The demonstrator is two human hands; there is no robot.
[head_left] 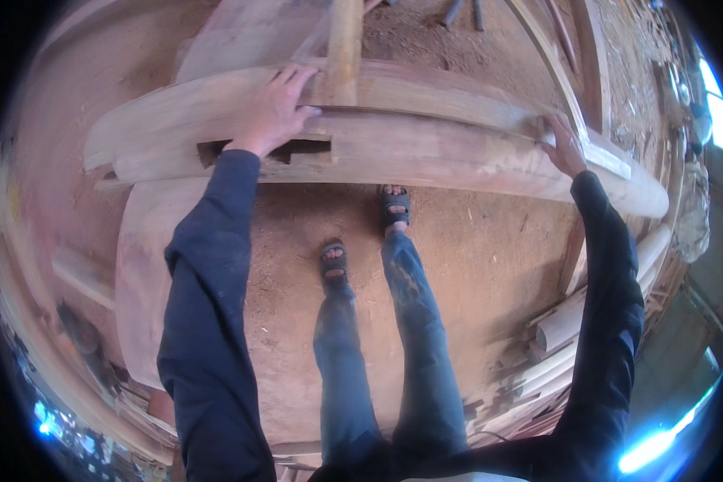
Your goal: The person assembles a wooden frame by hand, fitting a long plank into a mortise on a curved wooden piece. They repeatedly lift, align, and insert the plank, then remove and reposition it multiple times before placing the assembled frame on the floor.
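Note:
A long, rounded wooden beam lies crosswise before me, with a dark rectangular mortise cut into its near side. Along its upper face runs a long wooden strip, parted from it by a dark line. My left hand rests on the wood above the mortise, fingers stretched and thumb apart. Just right of it, an upright wooden post meets the strip. Toward the beam's right end, my right hand has its fingers bent around the strip's end, the thumb on the near side.
A narrow, pale batten slants down to the beam near my right hand. Stacked timber lies at the lower right, and a broad plank reaches under the beam at left. My sandalled feet stand on the dusty floor.

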